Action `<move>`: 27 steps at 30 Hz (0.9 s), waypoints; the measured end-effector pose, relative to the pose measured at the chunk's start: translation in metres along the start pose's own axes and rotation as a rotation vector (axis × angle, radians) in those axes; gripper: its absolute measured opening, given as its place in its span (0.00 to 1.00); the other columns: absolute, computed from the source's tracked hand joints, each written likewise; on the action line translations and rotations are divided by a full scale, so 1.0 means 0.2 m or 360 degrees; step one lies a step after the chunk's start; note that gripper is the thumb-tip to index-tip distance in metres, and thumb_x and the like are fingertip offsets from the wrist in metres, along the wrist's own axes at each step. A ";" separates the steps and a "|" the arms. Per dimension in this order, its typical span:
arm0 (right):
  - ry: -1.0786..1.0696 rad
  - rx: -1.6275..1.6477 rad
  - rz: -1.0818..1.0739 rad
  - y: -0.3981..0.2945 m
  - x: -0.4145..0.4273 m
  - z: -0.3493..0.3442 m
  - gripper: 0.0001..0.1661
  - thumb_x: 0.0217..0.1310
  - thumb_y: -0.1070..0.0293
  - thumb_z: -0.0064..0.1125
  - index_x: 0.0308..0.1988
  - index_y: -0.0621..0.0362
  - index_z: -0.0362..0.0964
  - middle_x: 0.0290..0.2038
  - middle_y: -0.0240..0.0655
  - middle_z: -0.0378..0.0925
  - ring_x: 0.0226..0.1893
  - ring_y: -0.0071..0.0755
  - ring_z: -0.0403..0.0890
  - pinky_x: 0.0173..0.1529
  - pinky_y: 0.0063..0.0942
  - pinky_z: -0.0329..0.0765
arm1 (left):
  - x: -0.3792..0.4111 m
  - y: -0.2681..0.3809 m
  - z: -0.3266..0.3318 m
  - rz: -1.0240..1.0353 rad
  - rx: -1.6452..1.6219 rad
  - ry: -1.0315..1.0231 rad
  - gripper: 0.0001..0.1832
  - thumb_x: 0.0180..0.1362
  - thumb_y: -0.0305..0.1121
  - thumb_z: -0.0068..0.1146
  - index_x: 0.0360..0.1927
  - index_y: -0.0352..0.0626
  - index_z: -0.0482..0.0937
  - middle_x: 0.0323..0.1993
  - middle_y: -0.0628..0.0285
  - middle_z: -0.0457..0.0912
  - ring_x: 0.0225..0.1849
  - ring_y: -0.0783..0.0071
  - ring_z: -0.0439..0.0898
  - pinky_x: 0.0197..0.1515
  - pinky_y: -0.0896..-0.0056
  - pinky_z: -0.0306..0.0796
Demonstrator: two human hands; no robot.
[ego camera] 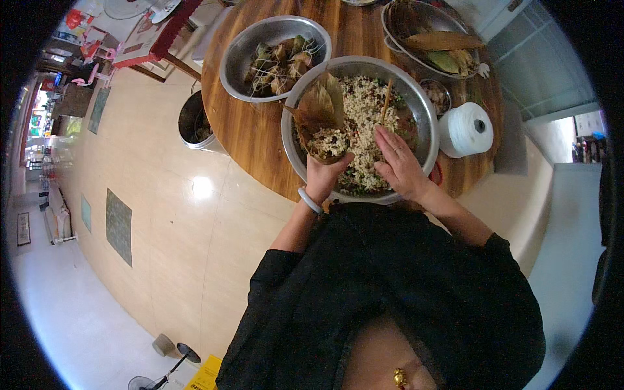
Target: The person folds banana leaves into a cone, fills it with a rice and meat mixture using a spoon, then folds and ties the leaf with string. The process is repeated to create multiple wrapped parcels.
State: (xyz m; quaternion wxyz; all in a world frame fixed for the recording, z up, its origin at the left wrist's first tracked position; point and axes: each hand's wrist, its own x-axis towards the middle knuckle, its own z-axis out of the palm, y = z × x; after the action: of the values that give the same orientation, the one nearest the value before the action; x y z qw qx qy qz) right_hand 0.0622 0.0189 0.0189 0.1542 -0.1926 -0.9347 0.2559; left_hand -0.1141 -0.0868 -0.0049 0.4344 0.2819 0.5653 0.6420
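My left hand [325, 176] holds a cone of brown bamboo leaves [317, 108] with a rice mixture [329, 144] inside it. The tall leaf ends stand up over the left side of a large steel basin [423, 105]. Loose rice with dark and green bits [363, 122] fills much of that basin. Over its lower right part is my right hand [399, 168], fingers extended and nothing seen in it. A thin wooden stick [387, 100], perhaps a chopstick, stands in the rice just beyond my right fingertips.
Tied leaf-wrapped dumplings [282, 68] lie in a steel bowl [229, 73] at the back left. A basin [390, 34] of leaves [441, 41] is at the back right. Near it are a small bowl of pieces [436, 96] and a white string cone [466, 130]. A bucket [195, 145] stands left of the table.
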 end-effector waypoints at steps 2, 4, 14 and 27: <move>0.0020 0.0061 -0.0163 -0.14 0.06 -0.07 0.36 0.61 0.53 0.41 0.61 0.66 0.47 0.63 0.50 0.48 0.65 0.48 0.48 0.66 0.43 0.44 | 0.02 -0.03 0.02 0.0114 0.0029 0.0018 0.19 0.43 0.23 0.64 0.41 0.35 0.74 0.39 0.62 0.79 0.38 0.73 0.77 0.41 0.73 0.72; 0.0098 0.0083 -0.0281 -0.25 0.10 -0.07 0.35 0.61 0.51 0.40 0.60 0.66 0.52 0.62 0.48 0.52 0.64 0.46 0.51 0.66 0.44 0.44 | 0.02 -0.04 0.05 0.0225 -0.0030 -0.0011 0.20 0.43 0.22 0.63 0.42 0.35 0.74 0.39 0.61 0.79 0.39 0.73 0.77 0.41 0.73 0.72; -0.0107 -0.0062 -0.0373 -0.31 0.15 -0.09 0.29 0.62 0.56 0.40 0.55 0.67 0.60 0.57 0.48 0.62 0.61 0.46 0.59 0.65 0.45 0.46 | 0.01 -0.09 0.09 0.0299 -0.0076 -0.0077 0.18 0.42 0.19 0.61 0.40 0.37 0.72 0.37 0.62 0.78 0.37 0.75 0.76 0.38 0.75 0.72; -0.0071 0.0058 -0.0338 -0.30 0.16 -0.06 0.22 0.60 0.63 0.42 0.49 0.64 0.69 0.52 0.45 0.69 0.56 0.42 0.67 0.65 0.45 0.48 | -0.01 -0.22 0.09 0.0298 -0.0108 -0.0208 0.17 0.43 0.19 0.61 0.39 0.37 0.73 0.36 0.63 0.78 0.37 0.77 0.76 0.37 0.76 0.71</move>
State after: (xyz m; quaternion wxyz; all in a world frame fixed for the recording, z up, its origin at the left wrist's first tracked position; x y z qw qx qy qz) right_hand 0.0217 -0.0106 0.0669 0.1632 -0.0839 -0.9482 0.2593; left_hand -0.0880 -0.0801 -0.0430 0.4178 0.3598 0.4850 0.6787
